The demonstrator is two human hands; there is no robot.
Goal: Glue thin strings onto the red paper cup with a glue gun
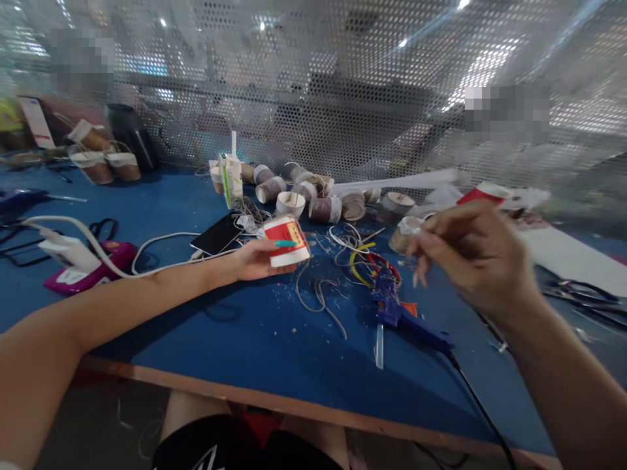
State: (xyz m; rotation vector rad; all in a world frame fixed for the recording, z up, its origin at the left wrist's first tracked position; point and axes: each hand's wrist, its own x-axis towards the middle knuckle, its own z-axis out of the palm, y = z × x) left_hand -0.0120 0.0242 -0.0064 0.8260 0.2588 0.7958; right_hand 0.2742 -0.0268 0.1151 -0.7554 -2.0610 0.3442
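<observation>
My left hand [255, 258] grips a small red and white paper cup [287, 240], held on its side just above the blue table [206, 339]. My right hand [470, 251] hovers blurred to the right, above the table, fingers curled loosely and pointing left; I cannot tell whether anything is pinched in them. Below and between the hands lies a blue glue gun [399, 313] with a clear glue stick [379, 344] at its rear. Loose grey and yellow cords [321, 297] lie next to the cup.
Several wrapped cups and rolls [313, 196] are piled at the back against a perforated metal screen [343, 98]. A black phone [218, 234], a white cable [98, 251] and a pink item [91, 271] lie left. Scissors [582, 297] and white sheets [573, 258] lie right.
</observation>
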